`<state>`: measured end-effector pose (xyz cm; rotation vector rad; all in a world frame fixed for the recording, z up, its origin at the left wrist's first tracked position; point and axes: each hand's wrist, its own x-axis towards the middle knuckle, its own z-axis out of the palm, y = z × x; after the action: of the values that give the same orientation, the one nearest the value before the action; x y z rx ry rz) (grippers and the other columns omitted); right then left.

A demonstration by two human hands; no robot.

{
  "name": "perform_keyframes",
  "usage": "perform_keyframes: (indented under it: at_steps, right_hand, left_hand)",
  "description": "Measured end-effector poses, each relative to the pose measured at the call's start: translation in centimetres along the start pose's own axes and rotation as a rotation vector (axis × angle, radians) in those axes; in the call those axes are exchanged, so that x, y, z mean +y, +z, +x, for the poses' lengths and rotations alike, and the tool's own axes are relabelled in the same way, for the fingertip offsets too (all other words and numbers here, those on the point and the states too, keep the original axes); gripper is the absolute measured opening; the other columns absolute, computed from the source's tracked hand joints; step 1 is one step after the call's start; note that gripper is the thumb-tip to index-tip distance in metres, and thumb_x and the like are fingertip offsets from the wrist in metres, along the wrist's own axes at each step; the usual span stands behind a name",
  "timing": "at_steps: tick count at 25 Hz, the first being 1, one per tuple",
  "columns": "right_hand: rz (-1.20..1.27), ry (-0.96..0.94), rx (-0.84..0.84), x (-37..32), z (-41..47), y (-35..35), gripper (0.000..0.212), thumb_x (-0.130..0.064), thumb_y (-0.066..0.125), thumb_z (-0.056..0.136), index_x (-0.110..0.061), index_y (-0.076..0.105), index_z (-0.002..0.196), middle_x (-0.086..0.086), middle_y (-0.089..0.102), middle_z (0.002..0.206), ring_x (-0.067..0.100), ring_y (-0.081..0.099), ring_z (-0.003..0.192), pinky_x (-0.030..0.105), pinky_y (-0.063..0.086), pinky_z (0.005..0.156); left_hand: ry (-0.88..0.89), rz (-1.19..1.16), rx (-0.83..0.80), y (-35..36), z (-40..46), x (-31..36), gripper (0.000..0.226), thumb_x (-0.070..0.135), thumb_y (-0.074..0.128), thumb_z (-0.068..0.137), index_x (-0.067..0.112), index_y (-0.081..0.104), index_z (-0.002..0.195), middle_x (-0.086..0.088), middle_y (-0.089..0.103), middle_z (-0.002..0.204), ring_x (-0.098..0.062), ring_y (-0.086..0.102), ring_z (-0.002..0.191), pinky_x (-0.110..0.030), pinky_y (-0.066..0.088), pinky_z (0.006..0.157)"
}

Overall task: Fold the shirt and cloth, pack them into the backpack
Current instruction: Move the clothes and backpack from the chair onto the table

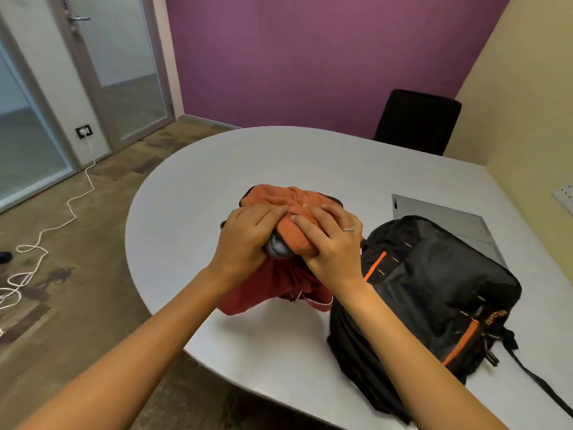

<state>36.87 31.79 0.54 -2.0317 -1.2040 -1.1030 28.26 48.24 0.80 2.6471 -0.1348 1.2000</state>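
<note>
An orange cloth (279,197) with a grey underside lies bunched on top of a dark red shirt (263,293) in the middle of the table. My left hand (245,240) grips the left side of the bundle, fingers curled over the cloth. On the right side my right hand (331,243), with a ring on one finger, grips the cloth too. A black backpack (428,293) with orange trim lies on its side just right of the bundle, its opening hidden.
The grey rounded table (192,193) has a closed grey laptop (446,218) behind the backpack. A black chair (418,122) stands at the far side. A white cable (62,218) trails over the floor at left, by a glass door.
</note>
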Motion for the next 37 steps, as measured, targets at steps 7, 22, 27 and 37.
perform_keyframes:
  at_steps: [7,22,27,37]
  right_hand:
    - [0.026,0.104,-0.464,3.5,-6.2,10.2,0.049,-0.026,0.067,0.074,-0.027,0.060,0.123,0.004,0.055,0.134,0.034,0.051,0.119,0.047,0.043,0.084]
    - [-0.097,0.661,-1.027,-0.8,-15.4,17.4,0.072,-0.065,0.024,0.094,-0.020,0.021,0.150,0.011,0.010,0.160,0.029,0.010,0.146,0.052,0.019,0.112]
    - [-0.190,0.774,-1.028,-2.1,-14.5,19.3,0.072,-0.063,0.028,0.092,-0.018,0.027,0.148,0.013,0.018,0.157,0.033,0.019,0.143,0.055,0.021,0.107]
    - [-0.119,0.851,-1.002,-0.2,-12.5,19.7,0.072,-0.068,0.018,0.092,-0.024,0.030,0.147,0.004,0.017,0.159,0.023,0.013,0.145,0.048,0.017,0.113]
  left_hand:
    - [-0.068,0.044,-0.428,9.1,-4.7,-7.2,0.044,0.018,0.055,0.086,0.013,0.055,0.130,-0.007,0.057,0.132,-0.028,0.051,0.122,-0.044,0.047,0.088]
    - [-0.112,-0.090,-1.216,16.7,-12.0,-13.6,0.086,0.079,0.019,0.086,0.021,0.023,0.149,-0.019,0.027,0.153,-0.034,0.026,0.141,-0.062,0.038,0.097]
    - [0.118,-0.101,-1.170,18.8,-11.2,-16.5,0.084,0.076,0.021,0.087,0.015,0.038,0.141,-0.016,0.039,0.148,-0.032,0.035,0.137,-0.059,0.042,0.098]
    - [0.133,-0.179,-1.180,21.1,-9.9,-18.5,0.087,0.081,0.020,0.083,0.017,0.037,0.140,-0.016,0.046,0.143,-0.033,0.046,0.130,-0.062,0.041,0.092]
